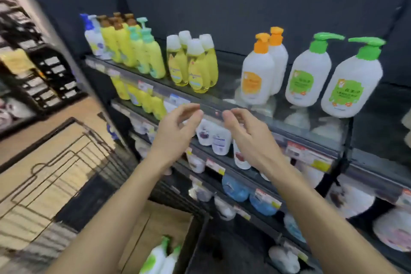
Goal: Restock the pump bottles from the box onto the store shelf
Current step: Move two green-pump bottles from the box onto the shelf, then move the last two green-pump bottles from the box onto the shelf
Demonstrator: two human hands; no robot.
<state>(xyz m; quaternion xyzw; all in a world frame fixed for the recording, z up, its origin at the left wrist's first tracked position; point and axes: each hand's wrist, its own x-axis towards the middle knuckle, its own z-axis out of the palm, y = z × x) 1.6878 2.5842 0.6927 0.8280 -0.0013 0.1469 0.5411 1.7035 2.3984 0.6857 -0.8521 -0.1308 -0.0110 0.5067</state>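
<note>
Two white pump bottles with green pumps (309, 73) (353, 80) stand on the top shelf (222, 104) at the right. Left of them stand two white bottles with orange pumps (259, 73). Low in the view, a cardboard box (142, 229) holds two more green-topped bottles (162, 258) lying on their sides. My left hand (175, 131) and my right hand (246, 135) hover side by side just below the top shelf's front edge. Both hands hold nothing, and their fingers are loosely curled and apart.
Yellow bottles (193, 66) and more pump bottles (124, 44) fill the top shelf's left part. Lower shelves (222, 162) carry white and blue packs behind price tags. A wire cart basket (66, 162) stands at the left, over a tan floor.
</note>
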